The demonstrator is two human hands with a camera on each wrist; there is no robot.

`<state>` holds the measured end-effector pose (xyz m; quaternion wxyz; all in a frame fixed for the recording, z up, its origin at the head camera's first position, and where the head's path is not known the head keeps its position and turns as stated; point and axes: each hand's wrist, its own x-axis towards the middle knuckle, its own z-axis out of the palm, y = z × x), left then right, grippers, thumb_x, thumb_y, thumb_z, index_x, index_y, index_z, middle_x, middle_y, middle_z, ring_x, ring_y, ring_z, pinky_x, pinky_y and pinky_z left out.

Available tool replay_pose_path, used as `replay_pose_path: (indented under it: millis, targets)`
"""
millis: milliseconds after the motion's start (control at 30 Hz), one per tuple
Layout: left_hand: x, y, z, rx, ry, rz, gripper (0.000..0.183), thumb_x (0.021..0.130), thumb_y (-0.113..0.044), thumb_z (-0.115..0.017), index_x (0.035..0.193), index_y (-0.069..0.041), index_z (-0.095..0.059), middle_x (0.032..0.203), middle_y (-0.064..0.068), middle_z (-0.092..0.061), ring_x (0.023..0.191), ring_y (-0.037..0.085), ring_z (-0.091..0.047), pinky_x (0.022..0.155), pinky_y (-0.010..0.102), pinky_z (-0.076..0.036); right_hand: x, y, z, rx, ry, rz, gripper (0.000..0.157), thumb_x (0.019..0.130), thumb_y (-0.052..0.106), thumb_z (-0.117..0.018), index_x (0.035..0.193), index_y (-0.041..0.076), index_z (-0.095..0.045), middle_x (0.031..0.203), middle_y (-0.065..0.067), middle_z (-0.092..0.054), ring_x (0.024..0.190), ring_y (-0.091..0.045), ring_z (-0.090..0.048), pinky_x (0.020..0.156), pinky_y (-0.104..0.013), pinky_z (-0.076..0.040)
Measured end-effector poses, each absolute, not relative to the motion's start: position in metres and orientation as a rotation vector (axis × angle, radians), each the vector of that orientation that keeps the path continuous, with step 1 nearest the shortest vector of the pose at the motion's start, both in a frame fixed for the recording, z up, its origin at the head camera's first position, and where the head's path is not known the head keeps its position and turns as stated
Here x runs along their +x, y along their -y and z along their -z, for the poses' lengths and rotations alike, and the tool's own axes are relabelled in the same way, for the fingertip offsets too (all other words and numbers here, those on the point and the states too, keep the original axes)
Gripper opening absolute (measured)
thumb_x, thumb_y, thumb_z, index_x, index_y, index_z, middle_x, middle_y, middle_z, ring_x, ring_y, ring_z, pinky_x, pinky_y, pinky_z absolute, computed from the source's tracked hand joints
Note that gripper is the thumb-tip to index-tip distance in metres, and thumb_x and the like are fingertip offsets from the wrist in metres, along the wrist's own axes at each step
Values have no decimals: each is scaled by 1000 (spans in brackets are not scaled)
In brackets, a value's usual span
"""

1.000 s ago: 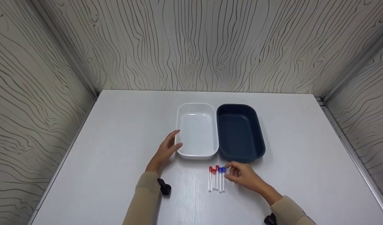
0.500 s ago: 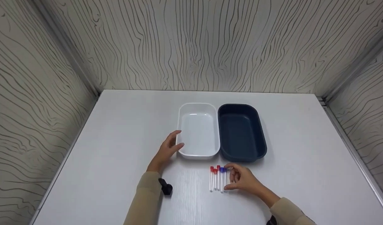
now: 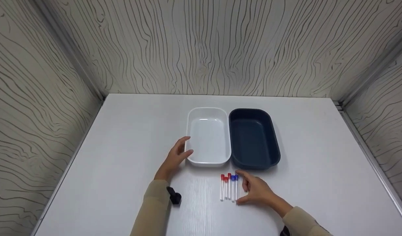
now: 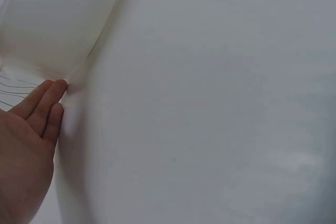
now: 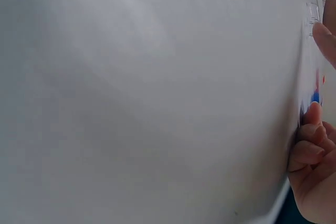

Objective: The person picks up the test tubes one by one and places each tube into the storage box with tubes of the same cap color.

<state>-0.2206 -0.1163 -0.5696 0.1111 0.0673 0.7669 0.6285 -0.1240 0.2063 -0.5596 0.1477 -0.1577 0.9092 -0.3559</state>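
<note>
In the head view, several clear capped tubes lie side by side on the table, three with red caps (image 3: pixel 225 179) and two with blue caps (image 3: pixel 233 177). My right hand (image 3: pixel 256 190) is at their right edge. Its forefinger reaches to the blue cap end and its thumb to the bottom end, spread apart along the outermost tube. The right wrist view shows a fingertip by a blue cap (image 5: pixel 315 97); whether it touches is unclear. My left hand (image 3: pixel 173 157), fingers extended, rests against the left side of the white tray (image 3: pixel 209 163), near its front corner.
A dark blue tray (image 3: pixel 275 144) stands directly right of the white one, behind the tubes. Both show no contents. The white table (image 3: pixel 135 131) is bounded by wood-patterned panels (image 3: pixel 201 49) at the back and sides.
My right thumb has moved down toward the tubes' bottom ends, widening its gap from the forefinger. The left hand stays at the white tray. The view has shifted slightly.
</note>
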Motion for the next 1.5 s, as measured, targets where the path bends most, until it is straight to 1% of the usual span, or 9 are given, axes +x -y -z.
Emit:
replay_pose_path:
  millis: [133, 267, 433, 500, 600, 767, 933, 1367, 1500]
  targets:
    - [-220, 116, 571, 192, -2269, -1814, 57, 86, -36, -63, 136, -34, -37, 151, 8, -32, 143, 27, -26, 118, 43, -22, -123, -205, 559, -458, -2656, 951, 97, 51, 39, -87, 133, 8, -44, 71, 7, -47, 59, 3, -35, 54, -15, -30]
    - [-220, 118, 571, 193, -2235, -1833, 58, 85, -39, -63, 136, -36, -36, 149, 8, -35, 142, 27, -29, 117, 44, -23, -123, -203, 558, -453, -2691, 906, 97, 50, 40, -87, 132, 10, -46, 70, 8, -46, 59, 2, -35, 55, -16, -29]
    - [-216, 117, 556, 202, -2218, -1840, 57, 86, -33, -63, 138, -30, -37, 153, 9, -29, 145, 26, -21, 119, 42, -18, -123, -202, 558, -447, -2721, 870, 95, 50, 40, -87, 131, 11, -47, 69, 10, -45, 58, 1, -35, 55, -16, -29]
    - [-213, 117, 550, 204, -2213, -1833, 58, 87, -29, -63, 139, -26, -37, 152, 12, -31, 144, 28, -23, 119, 43, -19, -122, -202, 559, -454, -2736, 855, 94, 50, 40, -86, 130, 11, -47, 69, 10, -45, 58, 1, -34, 54, -16, -29]
    - [-214, 116, 552, 187, -2214, -1827, 59, 86, -30, -64, 139, -27, -37, 150, 13, -34, 143, 29, -27, 118, 45, -21, -121, -203, 560, -463, -2743, 850, 93, 51, 38, -86, 130, 10, -46, 69, 10, -46, 58, 2, -35, 54, -16, -29]
    - [-221, 115, 569, 154, -2242, -1814, 60, 84, -37, -65, 137, -33, -38, 148, 9, -39, 141, 27, -31, 117, 44, -22, -122, -205, 560, -482, -2700, 904, 92, 53, 34, -86, 130, 8, -45, 70, 8, -48, 59, 3, -36, 55, -16, -32]
    - [-222, 116, 572, 146, -2271, -1813, 60, 82, -40, -66, 135, -36, -39, 148, 7, -38, 142, 24, -29, 118, 42, -22, -122, -208, 557, -503, -2663, 945, 91, 53, 33, -85, 131, 6, -44, 71, 7, -49, 59, 4, -37, 55, -15, -33]
    - [-223, 115, 572, 164, -2253, -1824, 61, 84, -41, -64, 138, -35, -36, 151, 7, -34, 144, 24, -25, 119, 41, -19, -122, -206, 542, -531, -2585, 1018, 90, 57, 32, -85, 133, 6, -43, 74, 0, -54, 59, 4, -37, 53, -15, -34]
    - [-222, 117, 572, 164, -2239, -1821, 62, 84, -43, -63, 139, -36, -35, 149, 6, -37, 142, 26, -29, 117, 43, -23, -123, -202, 535, -551, -2547, 1049, 91, 58, 31, -85, 134, 7, -41, 77, -3, -54, 61, 3, -39, 54, -15, -36]
